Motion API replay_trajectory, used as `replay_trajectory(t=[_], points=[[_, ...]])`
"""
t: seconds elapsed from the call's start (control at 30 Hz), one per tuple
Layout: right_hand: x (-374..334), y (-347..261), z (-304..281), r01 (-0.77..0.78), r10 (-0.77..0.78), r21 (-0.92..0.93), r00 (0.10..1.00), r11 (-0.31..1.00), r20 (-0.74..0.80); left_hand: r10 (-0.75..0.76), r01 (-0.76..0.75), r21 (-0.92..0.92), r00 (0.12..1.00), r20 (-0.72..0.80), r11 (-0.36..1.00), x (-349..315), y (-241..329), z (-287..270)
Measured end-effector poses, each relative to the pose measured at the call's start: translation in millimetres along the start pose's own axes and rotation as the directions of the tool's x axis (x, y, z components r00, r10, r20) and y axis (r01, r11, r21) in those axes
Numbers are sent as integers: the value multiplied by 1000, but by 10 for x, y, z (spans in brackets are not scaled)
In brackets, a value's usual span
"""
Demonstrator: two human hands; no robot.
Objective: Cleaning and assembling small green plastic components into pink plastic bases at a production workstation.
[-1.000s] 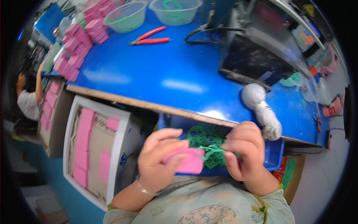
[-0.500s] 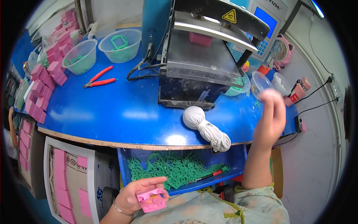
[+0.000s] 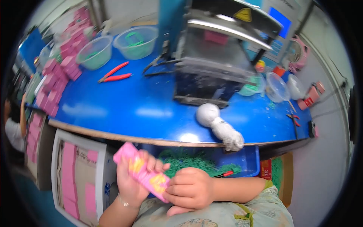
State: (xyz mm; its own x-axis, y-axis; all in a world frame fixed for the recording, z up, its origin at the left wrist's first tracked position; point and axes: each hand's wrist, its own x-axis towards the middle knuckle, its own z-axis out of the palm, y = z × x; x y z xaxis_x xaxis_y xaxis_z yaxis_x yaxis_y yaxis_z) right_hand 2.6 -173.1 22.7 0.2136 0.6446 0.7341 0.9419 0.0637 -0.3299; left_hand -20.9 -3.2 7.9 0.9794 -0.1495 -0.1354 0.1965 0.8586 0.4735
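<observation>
An elongated pink rubber mould point(image 3: 145, 177) with a yellow shape in each end lies opened out above my lap. My left hand point(image 3: 128, 182) grips its upper-left half, fingers wrapped over the far edge. At the lower-right end, my right hand point(image 3: 193, 188) is closed with curled fingers against the mould; its fingertips are partly hidden. Behind both hands, a blue drawer point(image 3: 247, 160) holds a tangle of green scraps point(image 3: 189, 160) and a red-and-black handled tool point(image 3: 228, 173).
A black press point(image 3: 211, 64) stands on the blue table point(image 3: 124, 102), with a cloth-wrapped bundle point(image 3: 217, 123) before it. Red-handled cutters point(image 3: 115, 72) and plastic tubs point(image 3: 94, 56) are left, pink blocks point(image 3: 53, 83) farther left. Another person point(image 3: 15, 130) is at the far left.
My right hand has come down from above the table's right side to the mould. The mould has been raised and now shows as a longer piece with two yellow shapes. The view has shifted.
</observation>
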Motion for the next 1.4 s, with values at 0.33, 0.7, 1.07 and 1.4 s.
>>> replay_trajectory(t=[0.33, 0.7, 1.07, 1.4], points=[[83, 54, 53, -681, 697, 185, 717, 708, -28, -136, 135, 74, 991, 11, 988, -63, -93, 103], [-11, 122, 263, -542, 852, 813, 511, 214, 116, -257, 251, 56, 952, 165, 966, -76, -64, -3], [-24, 8, 306, -704, 842, 633, 518, 321, 149, 37, -120, 501, 984, 172, 857, -54, -111, -62], [-102, -31, 248, -708, 763, 328, 643, 625, -65, 306, -353, 774, 927, 215, 526, -149, 11, -86]])
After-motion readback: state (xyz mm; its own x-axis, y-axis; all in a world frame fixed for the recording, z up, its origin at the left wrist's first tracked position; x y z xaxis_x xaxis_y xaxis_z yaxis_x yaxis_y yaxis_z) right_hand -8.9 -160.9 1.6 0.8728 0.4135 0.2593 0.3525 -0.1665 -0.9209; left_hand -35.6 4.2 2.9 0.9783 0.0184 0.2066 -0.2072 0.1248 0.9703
